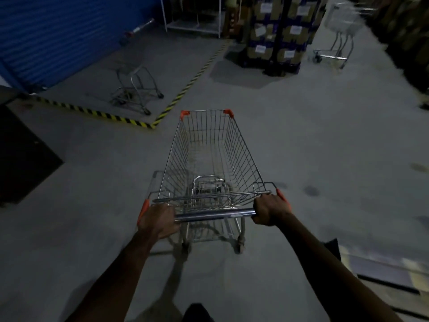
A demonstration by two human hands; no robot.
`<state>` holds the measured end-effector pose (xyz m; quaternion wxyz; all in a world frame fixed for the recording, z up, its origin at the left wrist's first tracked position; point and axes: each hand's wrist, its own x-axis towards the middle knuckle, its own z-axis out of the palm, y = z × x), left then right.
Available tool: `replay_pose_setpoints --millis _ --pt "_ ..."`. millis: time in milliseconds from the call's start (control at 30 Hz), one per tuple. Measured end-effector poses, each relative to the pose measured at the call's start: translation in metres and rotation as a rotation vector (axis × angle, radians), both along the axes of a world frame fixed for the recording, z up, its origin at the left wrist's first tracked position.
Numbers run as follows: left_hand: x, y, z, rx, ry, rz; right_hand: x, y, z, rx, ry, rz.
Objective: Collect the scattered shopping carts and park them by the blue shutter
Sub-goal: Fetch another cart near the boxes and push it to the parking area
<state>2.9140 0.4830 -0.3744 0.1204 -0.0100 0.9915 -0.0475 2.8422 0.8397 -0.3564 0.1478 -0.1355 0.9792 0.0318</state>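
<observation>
Both my hands are clenched around the push bar [214, 214] of the cart [210, 159]: my left hand [160, 220] at its left end, my right hand [270, 209] at its right end, knuckles up, just inside the orange end caps. That bar is the right place to hold, I judge; it is stiff and round, and a wide two-handed grip gives me leverage to steer. The wire basket is empty, so I expect the cart to roll light and swing easily on its casters, though the rigid frame will rattle over rough floor.

The cart's long axis runs straight away from me, its narrow front end with the orange corners leading. The blue shutter [58, 36] lies ahead and to the left of that front end, well apart from it, behind the yellow-and-black floor stripe [92, 111]. A parked cart [134, 87] stands inside the stripe, near the shutter. Another cart [336, 36] stands far to the shutter's right, past the stacked boxes [276, 31].
</observation>
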Motion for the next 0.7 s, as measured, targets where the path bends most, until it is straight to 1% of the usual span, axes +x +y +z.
replay_pose_setpoints --millis 67,167,267,333,400,533,700 --pt "-0.066 -0.008 -0.003 0.02 0.056 -0.005 -0.066 -0.006 -0.003 0.008 0.002 0.009" --pt "-0.169 -0.022 -0.005 0.041 0.071 -0.014 -0.166 -0.016 -0.006 0.003 0.026 0.018" --pt "-0.281 -0.034 -0.003 0.011 0.043 0.019 -0.27 -0.03 -0.001 -0.015 0.022 -0.002" --pt "-0.349 -0.043 -0.004 0.011 0.021 -0.006 -0.334 -0.036 -0.002 -0.004 0.007 -0.01" --pt "-0.419 -0.051 -0.002 0.007 0.042 -0.011 -0.4 -0.043 -0.003 0.005 0.054 -0.01" --pt "-0.542 -0.065 0.002 0.029 0.01 -0.024 -0.523 -0.056 -0.003 0.02 0.026 -0.009" --pt "-0.697 -0.081 -0.002 0.027 0.041 -0.019 -0.677 -0.073 -0.003 0.009 0.035 -0.032"
